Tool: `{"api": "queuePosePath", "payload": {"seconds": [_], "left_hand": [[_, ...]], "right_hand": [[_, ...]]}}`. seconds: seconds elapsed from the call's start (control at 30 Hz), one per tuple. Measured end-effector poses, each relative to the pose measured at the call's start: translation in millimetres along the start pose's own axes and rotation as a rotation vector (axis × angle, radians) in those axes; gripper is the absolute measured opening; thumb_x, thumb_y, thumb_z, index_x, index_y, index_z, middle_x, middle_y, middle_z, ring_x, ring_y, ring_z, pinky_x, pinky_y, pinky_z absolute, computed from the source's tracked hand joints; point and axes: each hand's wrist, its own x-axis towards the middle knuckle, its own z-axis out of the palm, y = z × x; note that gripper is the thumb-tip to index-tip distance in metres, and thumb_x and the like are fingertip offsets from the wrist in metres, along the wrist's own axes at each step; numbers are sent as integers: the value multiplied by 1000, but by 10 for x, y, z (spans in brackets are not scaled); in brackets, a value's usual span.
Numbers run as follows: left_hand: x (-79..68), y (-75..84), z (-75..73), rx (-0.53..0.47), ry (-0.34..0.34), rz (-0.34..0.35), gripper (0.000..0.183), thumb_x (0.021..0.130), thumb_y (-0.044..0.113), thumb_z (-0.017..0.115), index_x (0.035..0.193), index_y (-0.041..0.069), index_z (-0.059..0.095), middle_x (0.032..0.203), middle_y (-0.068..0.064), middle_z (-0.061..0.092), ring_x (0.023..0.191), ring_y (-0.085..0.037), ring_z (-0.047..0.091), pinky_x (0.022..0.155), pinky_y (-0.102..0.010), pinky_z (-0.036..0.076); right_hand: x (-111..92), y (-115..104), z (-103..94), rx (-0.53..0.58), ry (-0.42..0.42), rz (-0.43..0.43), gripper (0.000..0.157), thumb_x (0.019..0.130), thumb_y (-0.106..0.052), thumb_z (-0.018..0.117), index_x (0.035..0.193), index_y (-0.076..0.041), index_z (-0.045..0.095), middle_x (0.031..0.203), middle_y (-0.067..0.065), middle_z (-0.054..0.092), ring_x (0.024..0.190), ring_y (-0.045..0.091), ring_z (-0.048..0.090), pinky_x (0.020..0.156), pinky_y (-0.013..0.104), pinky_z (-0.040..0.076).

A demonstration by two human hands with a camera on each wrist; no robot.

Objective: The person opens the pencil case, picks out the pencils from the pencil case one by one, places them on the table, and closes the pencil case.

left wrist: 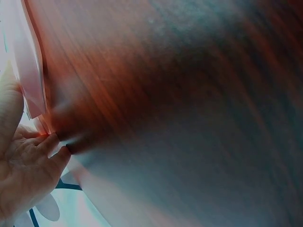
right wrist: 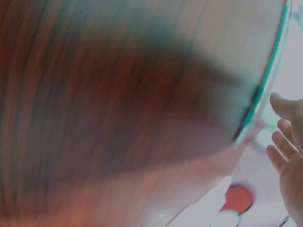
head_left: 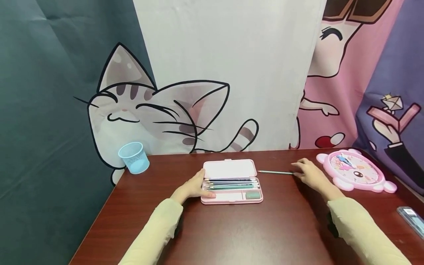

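A pink pencil case (head_left: 228, 169) lies with its lid folded back, away from me. Several pencils (head_left: 232, 183) fill its long tray, and a green eraser (head_left: 253, 195) sits in the front right compartment. My left hand (head_left: 192, 186) holds the case's left end, thumb over the front corner and fingers along the side; the left wrist view shows this thumb (left wrist: 9, 104) against the case. A single green pencil (head_left: 275, 172) lies on the table right of the case. At its right end is my right hand (head_left: 313, 176), fingers loosely bent and spread, nothing gripped between them.
A light blue mesh cup (head_left: 134, 158) stands at the table's back left corner. On the right lies a pink animal-shaped clock (head_left: 356, 171), close to my right hand. Nearer along the right edge is a flat clear-and-grey pack (head_left: 411, 219). Printed cloth (head_left: 225, 48) hangs behind the table.
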Motion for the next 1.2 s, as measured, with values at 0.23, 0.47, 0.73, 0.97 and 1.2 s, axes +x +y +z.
{"api": "queuePosePath", "payload": {"seconds": [0.23,0.47,0.73,0.97,1.2], "left_hand": [[46,6,-11,18,4,13,109,66,46,78,142,-2,17,143,-17,30,128,-26,36,107,-43,32],[90,102,25,13,-10,14,111,67,46,77,144,-3,13,148,-18,23,134,-29,30,108,-45,29],[108,113,10,26,-17,15,111,68,46,77,144,-3,12,149,-19,22,136,-29,28,109,-43,28],[88,102,-24,25,-25,21,111,68,44,77,143,-6,12,149,-22,20,136,-30,25,110,-45,26],[38,9,-21,30,-18,5,110,68,43,77,143,-6,12,148,-21,22,135,-30,28,109,-43,27]], "right_hand": [[296,-674,277,123,-78,-171,21,78,-6,68,98,0,67,93,13,61,87,26,60,78,41,48],[392,-1098,397,167,-271,-242,23,83,-22,66,99,-6,69,92,3,63,82,14,60,72,30,49],[445,-1159,433,100,-242,-279,9,82,-14,66,89,-7,67,84,0,60,76,12,60,69,29,50],[447,-1168,454,45,-134,-328,6,80,-10,68,85,-8,66,80,0,60,73,12,61,67,29,50],[396,-1054,321,77,-77,-212,4,81,-10,67,84,-12,67,81,-2,59,74,10,55,66,31,47]]}}
